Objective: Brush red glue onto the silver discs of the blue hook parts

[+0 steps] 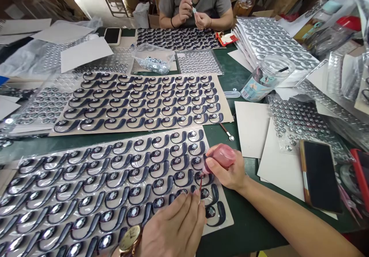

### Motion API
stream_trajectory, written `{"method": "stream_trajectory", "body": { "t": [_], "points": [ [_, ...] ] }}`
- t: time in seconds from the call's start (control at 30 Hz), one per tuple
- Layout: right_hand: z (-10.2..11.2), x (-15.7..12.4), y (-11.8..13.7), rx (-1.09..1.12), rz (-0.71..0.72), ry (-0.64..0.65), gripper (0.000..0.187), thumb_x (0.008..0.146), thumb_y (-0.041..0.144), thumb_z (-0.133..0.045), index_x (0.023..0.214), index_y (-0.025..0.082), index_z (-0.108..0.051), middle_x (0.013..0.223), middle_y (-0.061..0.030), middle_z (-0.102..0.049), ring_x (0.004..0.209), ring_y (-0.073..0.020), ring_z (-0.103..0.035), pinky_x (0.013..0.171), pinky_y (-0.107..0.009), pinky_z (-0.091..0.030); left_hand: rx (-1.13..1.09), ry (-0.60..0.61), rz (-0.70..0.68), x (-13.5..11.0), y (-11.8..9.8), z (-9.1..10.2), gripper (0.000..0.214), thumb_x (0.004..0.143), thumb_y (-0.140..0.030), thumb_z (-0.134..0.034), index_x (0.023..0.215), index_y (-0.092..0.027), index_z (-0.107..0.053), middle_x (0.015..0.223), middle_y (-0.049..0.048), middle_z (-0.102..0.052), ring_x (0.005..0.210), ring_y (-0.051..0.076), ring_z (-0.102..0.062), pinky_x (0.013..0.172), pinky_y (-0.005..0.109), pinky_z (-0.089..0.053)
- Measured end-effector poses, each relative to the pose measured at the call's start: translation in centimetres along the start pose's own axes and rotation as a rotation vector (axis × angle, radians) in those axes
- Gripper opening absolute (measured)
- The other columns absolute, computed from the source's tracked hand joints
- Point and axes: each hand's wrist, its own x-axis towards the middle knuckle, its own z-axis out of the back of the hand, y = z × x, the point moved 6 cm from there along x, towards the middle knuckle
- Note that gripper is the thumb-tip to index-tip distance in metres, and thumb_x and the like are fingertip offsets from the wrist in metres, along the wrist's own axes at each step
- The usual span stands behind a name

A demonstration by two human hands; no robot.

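Note:
My right hand [230, 172] is wrapped around a pink squeeze bottle [223, 157], its tip pointing down at the near sheet's right side. My left hand [175, 222], with a gold watch on the wrist, lies over that sheet. Its fingers are pressed together, and a thin reddish-brown stick [201, 186] rises from its fingertips toward a round stone under the bottle. The near card sheet [227, 216] carries rows of dark hook-shaped pieces [137, 193], each with a shiny round stone, under clear film. The left fingertips hide some pieces.
Beyond lies a second sheet [227, 112] of hook pieces. A stick with a stone tip [230, 137], a plastic cup [259, 82], a phone [321, 176] and a clear tub [138, 57] share the green table. Opposite, a person [196, 3] holds a thin stick and a small piece.

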Motion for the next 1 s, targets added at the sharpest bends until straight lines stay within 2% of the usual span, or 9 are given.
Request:
{"method": "stream_trajectory", "body": {
  "t": [0.17, 0.33, 0.43, 0.6, 0.83, 1.0],
  "points": [
    [0.21, 0.16, 0.21, -0.052, 0.003, -0.048, 0.008, 0.078, 0.024, -0.06, 0.084, 0.019, -0.057, 0.056, 0.0003, -0.064, 0.05, -0.0146, -0.06, 0.054, -0.027, -0.05, 0.007, -0.007, 0.035, 0.02, -0.12, 0.0, 0.029, 0.088, -0.009, -0.034, 0.101, -0.005, -0.06, 0.105, 0.0152, -0.064, 0.101, 0.02, -0.061, 0.094, 0.032, -0.043],
    [0.67, 0.11, 0.28, -0.037, 0.044, -0.085, 0.011, 0.076, 0.026, -0.061, 0.084, 0.019, -0.057, 0.058, -0.0016, -0.065, 0.051, -0.0167, -0.062, 0.05, -0.028, -0.051, 0.007, 0.007, -0.001, 0.27, -0.08, -0.12, 0.034, 0.09, -0.009, -0.028, 0.099, -0.004, -0.061, 0.102, 0.0149, -0.065, 0.098, 0.021, -0.062, 0.087, 0.031, -0.047],
    [0.97, 0.02, 0.08, -0.038, 0.03, -0.122, 0.011, 0.078, 0.027, -0.06, 0.085, 0.019, -0.058, 0.059, -0.0026, -0.066, 0.053, -0.0175, -0.063, 0.051, -0.029, -0.051, -0.005, -0.004, 0.009, 0.21, 0.07, -0.19, 0.033, 0.09, -0.009, -0.03, 0.099, -0.005, -0.062, 0.103, 0.0144, -0.065, 0.098, 0.021, -0.062, 0.087, 0.031, -0.047],
    [0.58, 0.11, -0.16, -0.049, -0.021, -0.084, 0.009, 0.079, 0.026, -0.06, 0.084, 0.019, -0.057, 0.057, -0.0008, -0.063, 0.051, -0.0158, -0.061, 0.052, -0.028, -0.05, -0.002, -0.001, 0.012, 0.14, 0.05, -0.13, 0.028, 0.089, -0.012, -0.037, 0.1, -0.005, -0.062, 0.103, 0.0143, -0.066, 0.098, 0.022, -0.062, 0.089, 0.031, -0.046],
    [0.47, 0.32, 0.29, -0.084, 0.016, -0.078, 0.011, 0.078, 0.027, -0.06, 0.084, 0.018, -0.057, 0.057, 0.0001, -0.062, 0.051, -0.0151, -0.06, 0.053, -0.027, -0.049, -0.018, 0.031, -0.025, 0.06, -0.05, -0.07, 0.032, 0.091, -0.013, -0.032, 0.1, -0.005, -0.062, 0.102, 0.0154, -0.066, 0.095, 0.023, -0.064, 0.082, 0.032, -0.051],
    [0.8, 0.58, 0.77, -0.132, -0.004, -0.098, 0.01, 0.081, 0.028, -0.057, 0.077, 0.019, -0.058, 0.052, -0.0007, -0.06, 0.047, -0.0151, -0.057, 0.049, -0.028, -0.048, -0.036, 0.03, -0.016, 0.58, 0.42, 0.24, 0.035, 0.093, -0.016, -0.03, 0.1, -0.004, -0.062, 0.101, 0.0159, -0.066, 0.095, 0.021, -0.064, 0.085, 0.031, -0.05]
  ]
}}
